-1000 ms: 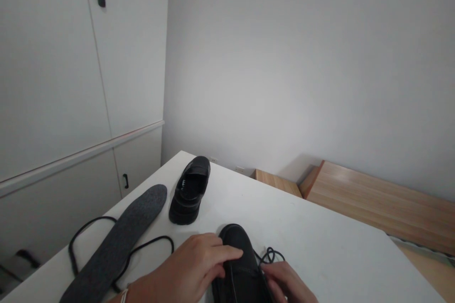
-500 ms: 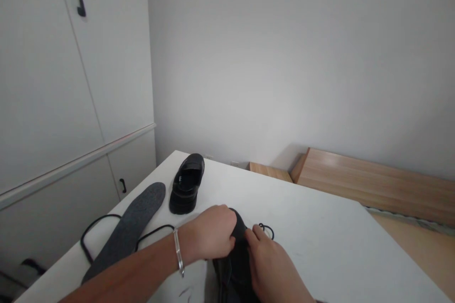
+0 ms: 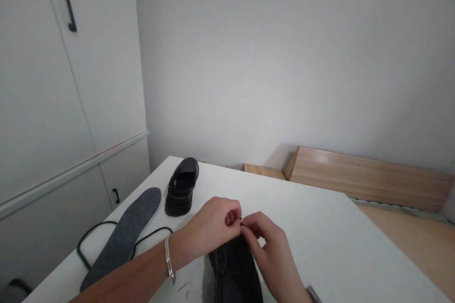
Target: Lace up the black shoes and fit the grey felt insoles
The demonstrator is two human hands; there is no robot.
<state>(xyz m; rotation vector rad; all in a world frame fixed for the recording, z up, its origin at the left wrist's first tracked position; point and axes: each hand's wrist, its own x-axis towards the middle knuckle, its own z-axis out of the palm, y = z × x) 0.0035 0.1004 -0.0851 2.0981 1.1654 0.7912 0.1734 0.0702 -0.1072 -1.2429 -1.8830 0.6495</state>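
Note:
A black shoe [image 3: 237, 272] lies on the table in front of me, its near part cut off by the bottom of the view. Over its far end, my left hand [image 3: 222, 222] and my right hand [image 3: 268, 241] meet in a fingertip pinch. Between them a tiny dark bit of black shoelace [image 3: 241, 219] shows; the fingers hide the rest. To the left lies a grey felt insole [image 3: 130, 229]. A black cord [image 3: 83, 248] loops out from beneath it.
Another black shoe [image 3: 182, 187] stands near the far left corner of the white table [image 3: 320, 241]. A white cabinet [image 3: 106, 80] rises on the left. Beyond the table, wooden furniture [image 3: 355, 173] stands against the grey wall.
My hands have come off the shoe's sides and now meet in a pinch at its far end. The loop of black lace beside my right hand no longer shows. The view has shifted slightly.

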